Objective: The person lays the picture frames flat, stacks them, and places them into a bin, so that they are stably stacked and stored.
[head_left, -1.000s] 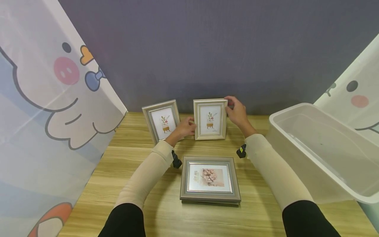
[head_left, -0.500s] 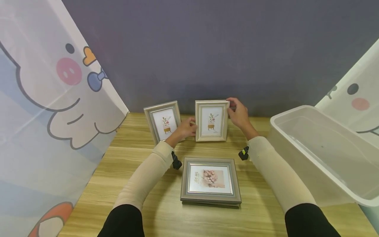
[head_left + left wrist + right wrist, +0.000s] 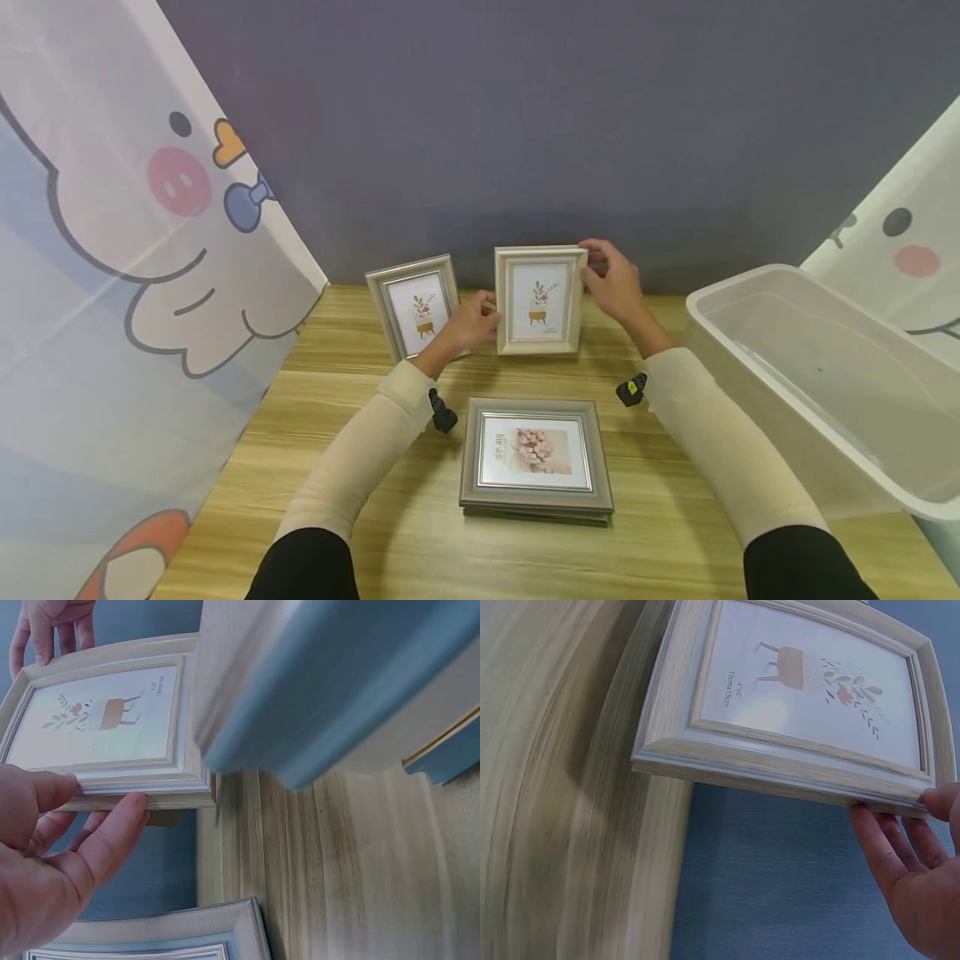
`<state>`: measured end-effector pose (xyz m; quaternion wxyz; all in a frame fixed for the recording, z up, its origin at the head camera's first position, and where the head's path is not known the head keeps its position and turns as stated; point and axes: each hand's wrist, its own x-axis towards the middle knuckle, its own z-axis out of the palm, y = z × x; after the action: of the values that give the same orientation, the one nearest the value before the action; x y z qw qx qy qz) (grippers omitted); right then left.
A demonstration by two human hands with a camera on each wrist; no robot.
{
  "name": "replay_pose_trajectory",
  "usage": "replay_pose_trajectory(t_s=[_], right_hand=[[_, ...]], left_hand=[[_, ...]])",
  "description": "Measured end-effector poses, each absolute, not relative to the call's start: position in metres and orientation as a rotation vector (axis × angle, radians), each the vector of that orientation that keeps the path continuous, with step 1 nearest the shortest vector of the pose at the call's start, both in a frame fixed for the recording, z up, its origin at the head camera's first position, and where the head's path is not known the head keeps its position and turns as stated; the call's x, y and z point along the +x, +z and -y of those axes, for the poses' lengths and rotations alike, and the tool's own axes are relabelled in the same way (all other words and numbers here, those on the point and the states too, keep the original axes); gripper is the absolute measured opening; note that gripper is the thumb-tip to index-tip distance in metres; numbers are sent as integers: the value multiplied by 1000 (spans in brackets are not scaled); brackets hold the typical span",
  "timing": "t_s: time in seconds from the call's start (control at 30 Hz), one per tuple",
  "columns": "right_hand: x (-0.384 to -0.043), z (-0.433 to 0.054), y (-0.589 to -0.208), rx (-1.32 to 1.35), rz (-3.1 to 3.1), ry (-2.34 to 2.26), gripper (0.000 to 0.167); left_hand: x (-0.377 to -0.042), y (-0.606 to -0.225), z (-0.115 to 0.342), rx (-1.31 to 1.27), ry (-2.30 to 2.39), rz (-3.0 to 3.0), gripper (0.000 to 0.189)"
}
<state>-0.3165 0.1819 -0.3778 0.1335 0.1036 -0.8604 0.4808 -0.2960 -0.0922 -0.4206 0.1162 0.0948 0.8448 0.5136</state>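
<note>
A cream picture frame (image 3: 538, 304) with a potted-plant print stands upright at the back of the wooden table, leaning slightly back. My left hand (image 3: 471, 323) pinches its left edge, the thumb at the front and the other fingers along the side, as the left wrist view shows. At the upper right corner my right hand (image 3: 617, 283) grips the frame, thumb in front, fingers (image 3: 881, 847) against the side and back. Just left stands a second, grey-beige picture frame (image 3: 415, 312) with a similar print, turned at an angle; my left hand overlaps its lower right corner.
A stack of picture frames (image 3: 536, 454) lies flat nearer me, the top one showing a pink flower print. On the right stands a large translucent plastic bin (image 3: 731, 379). A dark grey wall (image 3: 480, 125) rises behind the table, with cartoon-printed sheets at both sides.
The cream frame has shifted slightly, its top right corner rising and moving a little right with my right hand. My left hand stays at its left edge. The other frames have not moved.
</note>
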Motion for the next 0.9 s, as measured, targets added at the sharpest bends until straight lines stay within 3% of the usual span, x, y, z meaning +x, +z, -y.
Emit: replay_pose_trajectory(t_s=[0.9], right_hand=[[-277, -199, -396, 323, 2296, 1889, 38]], left_hand=[[-270, -388, 92, 598, 1026, -2939, 40]])
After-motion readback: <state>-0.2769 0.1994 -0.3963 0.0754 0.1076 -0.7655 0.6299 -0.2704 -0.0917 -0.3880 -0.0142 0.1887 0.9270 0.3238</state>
